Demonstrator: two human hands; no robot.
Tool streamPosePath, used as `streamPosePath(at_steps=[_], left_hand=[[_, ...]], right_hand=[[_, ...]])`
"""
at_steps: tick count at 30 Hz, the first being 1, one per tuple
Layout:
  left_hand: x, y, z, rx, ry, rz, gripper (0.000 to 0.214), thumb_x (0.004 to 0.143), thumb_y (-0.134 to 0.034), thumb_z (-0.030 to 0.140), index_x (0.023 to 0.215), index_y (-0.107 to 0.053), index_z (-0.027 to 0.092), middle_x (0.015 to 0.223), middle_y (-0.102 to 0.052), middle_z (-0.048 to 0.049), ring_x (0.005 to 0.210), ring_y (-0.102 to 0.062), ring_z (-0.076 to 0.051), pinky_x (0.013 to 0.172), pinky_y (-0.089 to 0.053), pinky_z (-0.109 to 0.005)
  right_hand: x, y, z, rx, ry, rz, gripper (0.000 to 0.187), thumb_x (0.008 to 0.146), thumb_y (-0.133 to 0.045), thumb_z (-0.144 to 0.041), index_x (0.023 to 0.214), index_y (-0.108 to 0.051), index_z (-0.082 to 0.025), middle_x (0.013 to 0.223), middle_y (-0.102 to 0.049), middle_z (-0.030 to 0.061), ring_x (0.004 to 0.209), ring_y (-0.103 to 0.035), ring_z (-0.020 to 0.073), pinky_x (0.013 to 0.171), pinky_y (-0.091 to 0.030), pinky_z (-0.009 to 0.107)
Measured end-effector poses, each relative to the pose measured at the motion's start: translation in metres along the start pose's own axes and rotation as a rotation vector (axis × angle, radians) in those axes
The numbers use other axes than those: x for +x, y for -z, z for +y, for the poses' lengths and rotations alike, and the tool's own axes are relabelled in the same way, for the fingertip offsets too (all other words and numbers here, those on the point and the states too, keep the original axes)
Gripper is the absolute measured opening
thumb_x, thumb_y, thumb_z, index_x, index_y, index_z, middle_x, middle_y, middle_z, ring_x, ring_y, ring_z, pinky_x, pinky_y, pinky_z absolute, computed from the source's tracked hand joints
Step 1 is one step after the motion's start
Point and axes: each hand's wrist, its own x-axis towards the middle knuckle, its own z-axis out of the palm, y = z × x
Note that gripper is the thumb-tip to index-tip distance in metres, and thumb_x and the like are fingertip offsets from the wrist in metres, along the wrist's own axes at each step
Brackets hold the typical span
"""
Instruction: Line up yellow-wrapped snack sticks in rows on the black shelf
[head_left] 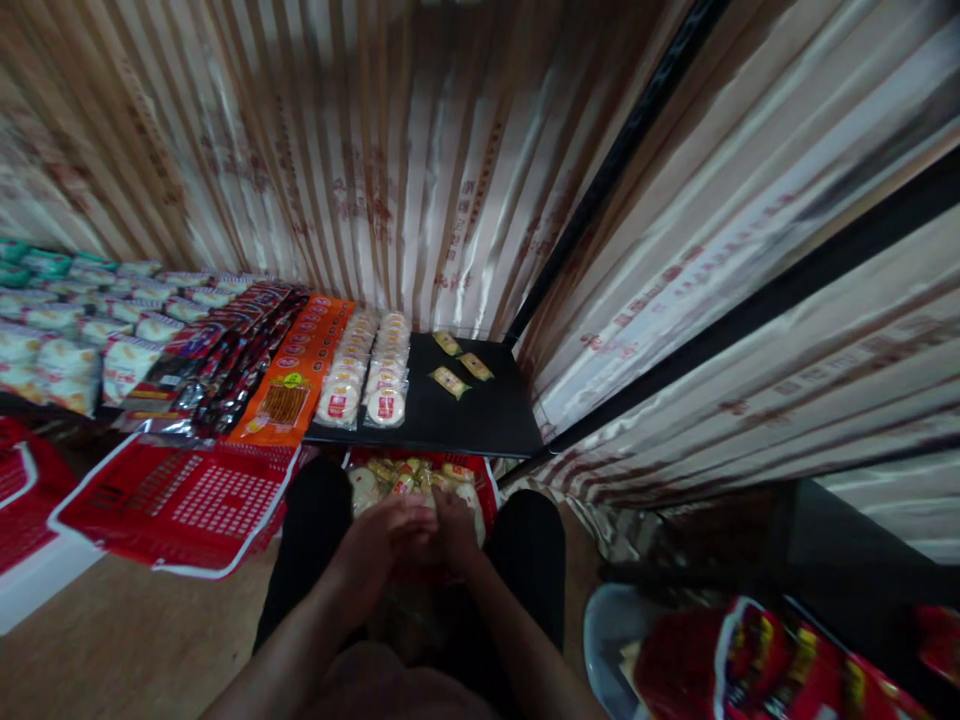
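Note:
Between my knees stands a red basket (489, 487) holding small yellow-wrapped snack packets (411, 470) and round white packaged crackers (365, 488). Over its near side is my left hand (395, 528), palm turned partly up and fingers stretched to the right, with nothing visible in it. Close beside it, my right hand (454, 525) reaches down among the packets; its fingertips are blurred and partly hidden. On the black shelf (487, 425) just ahead lie three yellow wrapped snacks (451, 381), apart from each other.
Left of the loose snacks, the shelf carries two rows of round white crackers (386, 405), orange snack packs (281, 400), dark red packs (225, 360) and white bags (67, 365). A red basket (187, 500) stands at left. Black posts (600, 190) and a grey tub (604, 640) are at right.

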Motion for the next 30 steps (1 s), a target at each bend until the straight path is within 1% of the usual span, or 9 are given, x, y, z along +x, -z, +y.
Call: streamPosePath(at_steps=[3,5,9,13,15,18,21,25,30], left_hand=[[0.019,0.002,-0.019,0.014,0.178,0.103,0.014,0.07,-0.055,0.017,0.081,-0.063,0.014,0.077,-0.067,-0.0039,0.074,-0.063,-0.017,0.072,-0.047,-0.029],[0.032,0.007,-0.036,-0.012,0.205,0.179,0.015,0.072,-0.049,0.015,0.081,-0.061,0.014,0.076,-0.066,-0.0039,0.071,-0.062,-0.016,0.07,-0.047,-0.029],[0.052,0.019,-0.066,-0.004,0.163,0.258,0.022,0.069,-0.056,0.015,0.091,-0.06,0.014,0.091,-0.066,-0.007,0.084,-0.062,-0.019,0.075,-0.047,-0.03],[0.063,0.022,-0.079,-0.037,0.077,0.186,0.027,0.073,-0.058,0.026,0.099,-0.059,0.019,0.122,-0.056,-0.0094,0.108,-0.055,-0.021,0.081,-0.047,-0.03],[0.065,0.019,-0.077,-0.02,0.045,0.112,0.032,0.073,-0.059,0.033,0.102,-0.059,0.021,0.129,-0.051,-0.0084,0.115,-0.051,-0.022,0.082,-0.047,-0.03],[0.062,0.011,-0.068,0.008,0.046,-0.001,0.039,0.071,-0.061,0.044,0.105,-0.057,0.024,0.123,-0.056,-0.0086,0.109,-0.055,-0.023,0.081,-0.048,-0.034],[0.056,0.007,-0.055,0.034,-0.007,0.011,0.034,0.068,-0.064,0.043,0.096,-0.061,0.024,0.109,-0.062,-0.0081,0.1,-0.059,-0.024,0.081,-0.048,-0.037],[0.049,0.014,-0.042,0.064,-0.087,0.025,0.019,0.06,-0.068,0.028,0.077,-0.063,0.022,0.096,-0.065,-0.0054,0.094,-0.06,-0.023,0.078,-0.048,-0.029],[0.048,0.025,-0.034,-0.125,0.022,0.041,0.034,0.069,-0.061,0.036,0.097,-0.058,0.017,0.088,-0.066,-0.005,0.076,-0.063,-0.019,0.064,-0.049,-0.03]], right_hand=[[0.005,0.002,0.002,0.018,0.052,-0.025,0.063,0.068,-0.063,-0.018,0.128,-0.047,-0.016,0.114,-0.061,0.0147,0.105,-0.055,0.0265,0.088,-0.04,0.036],[0.006,0.003,0.002,0.094,0.081,-0.011,0.06,0.069,-0.061,-0.016,0.128,-0.048,-0.015,0.116,-0.06,0.0137,0.106,-0.055,0.025,0.091,-0.04,0.033],[0.003,0.008,-0.001,0.266,0.086,0.043,0.055,0.069,-0.057,-0.017,0.124,-0.051,-0.021,0.114,-0.059,0.0087,0.099,-0.057,0.0222,0.085,-0.045,0.032],[0.0,0.02,-0.011,0.44,0.039,0.156,0.05,0.071,-0.055,-0.02,0.121,-0.054,-0.021,0.108,-0.06,0.0084,0.094,-0.057,0.0224,0.086,-0.046,0.036],[0.0,0.027,-0.017,0.541,0.009,0.172,0.049,0.072,-0.055,-0.023,0.12,-0.054,-0.021,0.108,-0.06,0.0088,0.093,-0.058,0.0221,0.086,-0.046,0.038],[-0.003,0.031,-0.026,0.757,0.004,0.024,0.046,0.077,-0.05,-0.03,0.123,-0.052,-0.023,0.109,-0.062,0.0079,0.085,-0.062,0.0189,0.078,-0.051,0.035],[-0.008,0.032,-0.033,0.906,0.048,-0.055,0.042,0.084,-0.042,-0.034,0.122,-0.052,-0.022,0.115,-0.062,0.0083,0.098,-0.061,0.0181,0.084,-0.05,0.034],[-0.008,0.036,-0.039,0.988,0.09,-0.031,0.04,0.085,-0.039,-0.036,0.117,-0.056,-0.021,0.112,-0.064,0.0085,0.098,-0.062,0.0181,0.084,-0.051,0.034],[0.001,0.046,-0.034,0.85,0.087,0.1,0.032,0.077,-0.05,-0.033,0.103,-0.063,-0.021,0.096,-0.068,0.0058,0.08,-0.063,0.0173,0.073,-0.053,0.031]])
